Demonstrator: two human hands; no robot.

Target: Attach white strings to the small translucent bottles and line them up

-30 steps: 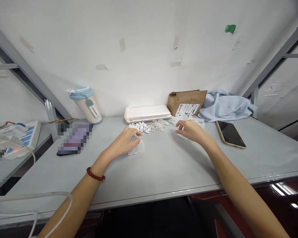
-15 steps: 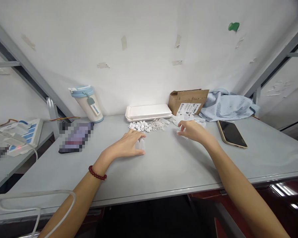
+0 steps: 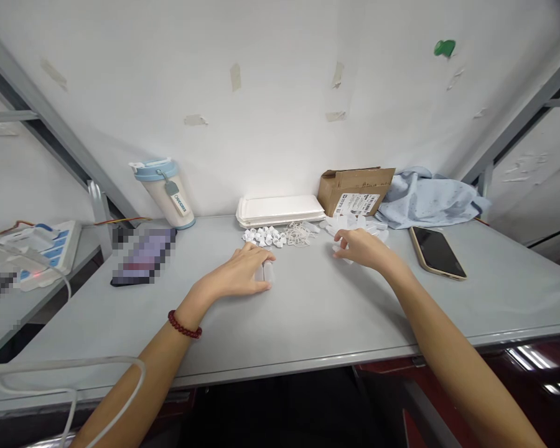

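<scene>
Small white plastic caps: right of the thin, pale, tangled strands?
No, the small white plastic caps lie left of the thin, pale, tangled strands.

bench (image 3: pixel 308 317): smooth grey, painted-metal look, slight sheen, shinier at the front edge
little tubes (image 3: pixel 269 272): translucent plastic, kinda frosted
caps (image 3: pixel 264 236): white plastic, smooth
box (image 3: pixel 357 193) by the back edge: matt brown cardboard, paper label
bundle (image 3: pixel 432 199), near back right corner: soft crumpled cloth
phone (image 3: pixel 437 252), toward right edge: glossy black screen
tumbler (image 3: pixel 161 194), near back left corner: smooth, satiny
</scene>
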